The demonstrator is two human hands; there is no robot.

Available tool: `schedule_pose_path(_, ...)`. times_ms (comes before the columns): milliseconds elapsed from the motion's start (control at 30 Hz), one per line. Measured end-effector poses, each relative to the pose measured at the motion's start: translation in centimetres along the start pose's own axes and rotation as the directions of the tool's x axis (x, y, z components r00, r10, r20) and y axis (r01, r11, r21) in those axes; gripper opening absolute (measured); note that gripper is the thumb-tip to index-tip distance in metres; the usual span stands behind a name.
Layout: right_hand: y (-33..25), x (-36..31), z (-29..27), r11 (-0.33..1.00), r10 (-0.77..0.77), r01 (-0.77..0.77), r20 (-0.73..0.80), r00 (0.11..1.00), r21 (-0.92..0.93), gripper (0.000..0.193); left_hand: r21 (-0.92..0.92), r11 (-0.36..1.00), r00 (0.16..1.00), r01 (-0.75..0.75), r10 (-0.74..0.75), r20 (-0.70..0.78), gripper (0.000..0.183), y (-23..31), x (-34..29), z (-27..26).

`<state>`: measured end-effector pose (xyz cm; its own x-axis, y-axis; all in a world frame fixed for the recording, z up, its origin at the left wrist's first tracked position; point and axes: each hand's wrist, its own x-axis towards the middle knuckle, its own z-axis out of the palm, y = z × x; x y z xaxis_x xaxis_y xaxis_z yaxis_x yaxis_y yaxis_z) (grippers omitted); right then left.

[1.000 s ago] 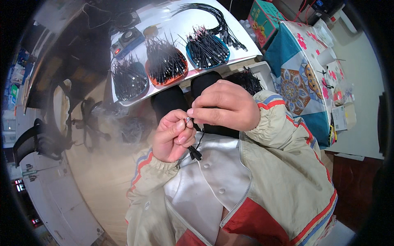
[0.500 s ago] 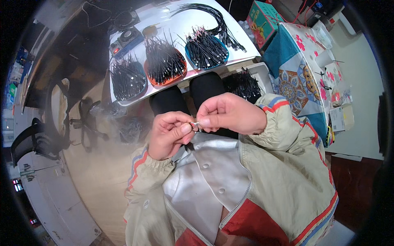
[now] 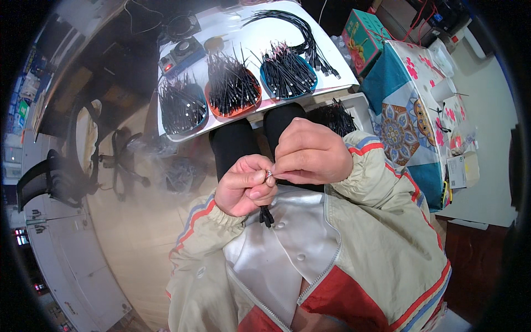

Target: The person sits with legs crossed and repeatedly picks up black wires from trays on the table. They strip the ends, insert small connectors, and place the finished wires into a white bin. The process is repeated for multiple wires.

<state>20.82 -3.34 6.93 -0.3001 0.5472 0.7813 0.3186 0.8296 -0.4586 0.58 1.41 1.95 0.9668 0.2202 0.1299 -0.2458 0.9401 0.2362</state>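
Nearest to me is the person's beige jacket [image 3: 387, 221] with its red and blue stripes, worn open over a pale buttoned garment [image 3: 265, 254], the wearer seated up against the white tabletop [image 3: 229, 27]. In front of the tabletop's near edge, above the lap, the two hands meet. The left hand [image 3: 246, 185] is curled, thumb and forefinger pinching a black cable [image 3: 266, 216] close to its thin, light-coloured end, while the dark lower part dangles beneath the fist; whether it is one strand or several I can't tell. The right hand [image 3: 313, 152] has its fingertips drawn together at that same light end, its other fingers folded. Black-trousered knees [image 3: 235, 146] reach under the tabletop, and just below its right-hand front corner a white tray [image 3: 365, 103] holds more black cables. Along the tabletop's front stand three bowls heaped with short cables: a greyish-blue one [image 3: 192, 129] at its left, an orange one [image 3: 235, 114] in the middle, a blue one [image 3: 296, 98] toward its right. Behind them on the tabletop, a small box with a dial [image 3: 185, 50] sits left, and a curved bundle of longer cables [image 3: 310, 41] lies right. Just off the tabletop's right side stands a green carton [image 3: 362, 41].
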Motion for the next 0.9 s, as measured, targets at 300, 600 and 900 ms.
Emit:
schedule_pose_path(300, -0.7, -1.5, 1.8, 0.916, 0.33, -0.292, -0.104, 0.938, 0.276, 0.015, 0.922, 0.369, 0.918, -0.117, 0.394, -0.041, 0.016, 1.7, -0.7, 2.8)
schedule_pose_path(600, 2.9, -1.7, 1.8, 0.74, 0.59, -0.49, -0.094, 0.802, 0.461, 0.013, 0.984, 0.169, 0.801, 0.047, 0.583, -0.138, 0.008, 5.7, 1.0, 6.3)
schedule_pose_path(900, 8.6, -7.6, 3.6, 0.791, 0.594, -0.596, 0.057, 0.802, 0.138, 0.005, 0.786, -0.53, 0.745, 0.318, 0.653, 0.138, 0.012, 22.4, 6.2, 2.9)
